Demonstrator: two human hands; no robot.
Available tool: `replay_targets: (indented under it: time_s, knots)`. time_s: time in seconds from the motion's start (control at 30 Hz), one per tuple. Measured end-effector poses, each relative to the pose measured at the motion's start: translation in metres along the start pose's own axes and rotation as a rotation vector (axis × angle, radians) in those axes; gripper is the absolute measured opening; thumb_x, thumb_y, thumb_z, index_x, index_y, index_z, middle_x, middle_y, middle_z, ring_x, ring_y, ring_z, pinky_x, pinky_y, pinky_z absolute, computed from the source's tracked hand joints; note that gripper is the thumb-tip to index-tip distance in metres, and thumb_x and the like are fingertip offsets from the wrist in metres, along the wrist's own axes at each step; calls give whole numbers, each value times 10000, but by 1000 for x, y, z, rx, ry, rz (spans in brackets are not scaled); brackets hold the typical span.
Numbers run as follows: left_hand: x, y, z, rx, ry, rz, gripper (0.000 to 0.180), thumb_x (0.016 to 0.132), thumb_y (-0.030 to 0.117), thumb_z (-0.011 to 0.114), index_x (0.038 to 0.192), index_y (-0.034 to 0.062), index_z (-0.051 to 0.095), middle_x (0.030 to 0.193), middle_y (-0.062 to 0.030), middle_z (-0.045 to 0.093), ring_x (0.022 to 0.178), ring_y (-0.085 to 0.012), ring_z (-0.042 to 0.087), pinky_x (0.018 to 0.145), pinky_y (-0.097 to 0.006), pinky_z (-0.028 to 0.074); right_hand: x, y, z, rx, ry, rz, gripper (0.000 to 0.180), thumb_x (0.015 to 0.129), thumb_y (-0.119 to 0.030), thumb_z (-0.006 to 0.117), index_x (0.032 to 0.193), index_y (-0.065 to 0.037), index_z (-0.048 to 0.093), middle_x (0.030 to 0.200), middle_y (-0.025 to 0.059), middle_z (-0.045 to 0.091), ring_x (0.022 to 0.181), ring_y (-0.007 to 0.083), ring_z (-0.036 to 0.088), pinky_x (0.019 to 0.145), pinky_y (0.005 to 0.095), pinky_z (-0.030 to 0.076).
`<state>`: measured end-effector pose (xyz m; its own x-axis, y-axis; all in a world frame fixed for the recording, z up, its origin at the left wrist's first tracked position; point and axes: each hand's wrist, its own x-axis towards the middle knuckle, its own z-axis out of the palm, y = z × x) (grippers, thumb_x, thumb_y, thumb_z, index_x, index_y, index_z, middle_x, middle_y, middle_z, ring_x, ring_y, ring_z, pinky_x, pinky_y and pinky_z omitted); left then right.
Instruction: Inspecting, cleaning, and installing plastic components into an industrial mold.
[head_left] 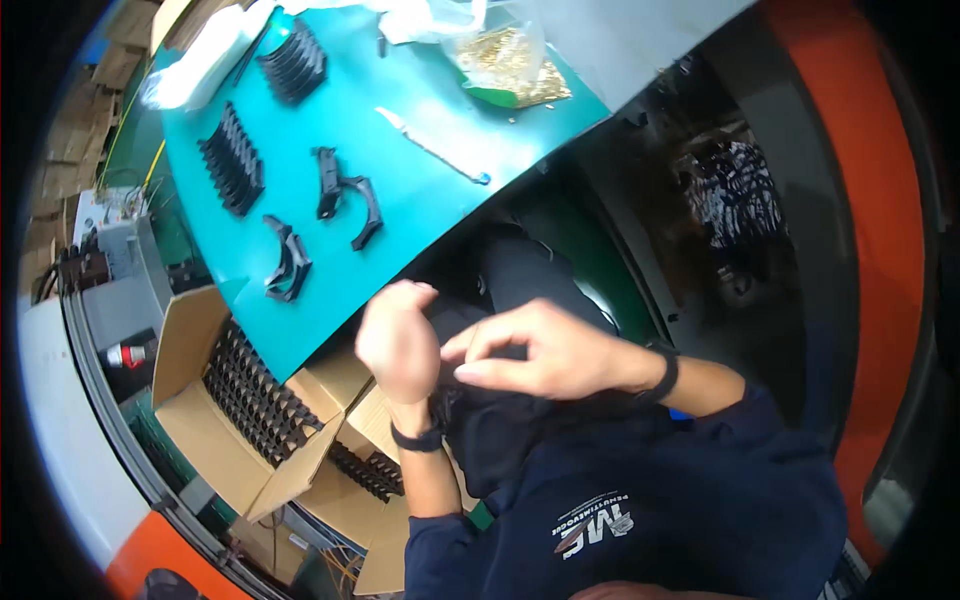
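Both hands are below the near edge of the teal table (420, 190), over my lap. My left hand (398, 345) is curled into a fist around a dark black piece (458, 322) that blends with my dark clothing. My right hand (555, 352) meets it from the right, its thumb and fingers pinched on the same piece. Each wrist wears a black band. Its shape is mostly hidden by my fingers.
On the table lie loose black curved plastic parts (345, 195), another pair (287, 260), two stacked rows of them (233, 158), a slim white-handled tool (432, 146) and a clear bag of small brass parts (510, 62). Open cardboard boxes (190, 420) of black parts stand at lower left.
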<state>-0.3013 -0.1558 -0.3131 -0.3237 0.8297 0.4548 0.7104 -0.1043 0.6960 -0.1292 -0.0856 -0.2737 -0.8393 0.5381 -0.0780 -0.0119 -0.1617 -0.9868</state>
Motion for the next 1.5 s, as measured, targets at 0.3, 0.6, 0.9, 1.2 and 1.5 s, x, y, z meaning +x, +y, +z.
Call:
replay_targets:
  time_s: [0.3,0.6,0.9,1.2,1.5]
  knots:
    - [38,-24,15,413,283,-95,168,888,33,570,1035,-20,630,996,-144,644,939,-288,594,842,-364,465,116,12,-44,-1226,552,-442,298,772,-7,583,1068,13,563,947,158,591,903,340,555,778,437,465]
    - [29,-43,33,401,262,-126,234,821,58,667,1042,-3,622,1031,-137,626,974,-291,567,872,-382,446,130,53,-41,-1429,649,-272,314,742,-104,616,1030,15,585,935,146,558,902,274,527,747,382,441]
    - [49,-52,37,356,240,-272,255,816,69,686,1058,0,641,964,-122,660,871,-232,623,813,-337,488,136,36,-38,-1539,502,17,255,755,-111,624,975,13,588,921,151,556,884,266,544,720,371,455]
    - [27,-24,3,109,198,-191,219,821,8,671,1035,-24,639,971,-120,668,877,-198,631,814,-299,488,61,22,-51,-911,486,-236,101,810,-36,518,898,10,504,846,123,537,734,203,570,608,344,479]
    - [-17,86,-47,-80,-86,191,281,693,-64,710,955,9,639,829,-102,677,814,-270,643,833,-459,506,-23,-36,6,261,207,171,378,887,-171,662,1196,-7,520,738,-51,533,612,4,436,536,179,355]
